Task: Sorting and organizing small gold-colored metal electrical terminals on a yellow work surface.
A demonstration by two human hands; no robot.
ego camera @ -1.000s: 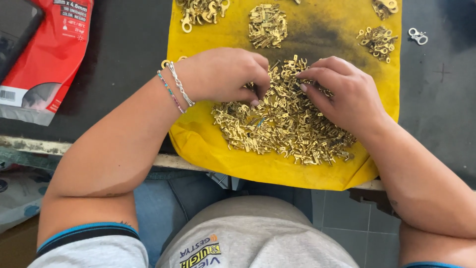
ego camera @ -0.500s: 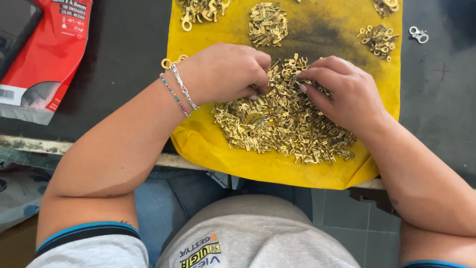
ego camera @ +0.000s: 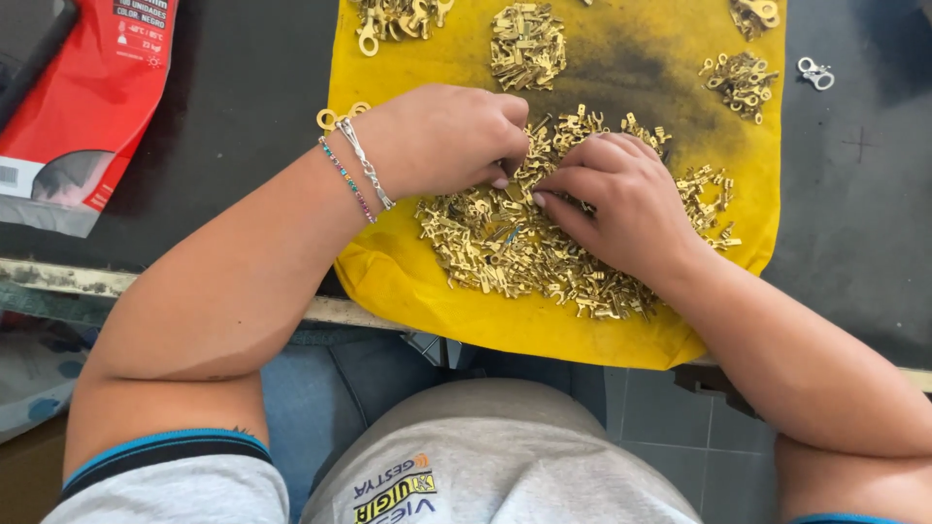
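Both hands meet over the big pile of brass terminals [ego camera: 505, 247] on the yellow cloth [ego camera: 631, 68]. The left hand [ego camera: 442, 136] and right hand [ego camera: 621, 199] have fingers curled, tips pinched into the pile between them; what they grip is hidden. Four smaller sorted heaps lie along the cloth's far edge, and one silver terminal [ego camera: 816, 72] sits on the dark table [ego camera: 864, 194]

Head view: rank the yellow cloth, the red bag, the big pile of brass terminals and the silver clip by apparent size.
1. yellow cloth
2. big pile of brass terminals, though hands cover part
3. red bag, cut off by the frame, so 2 and 3 are unsure
4. silver clip
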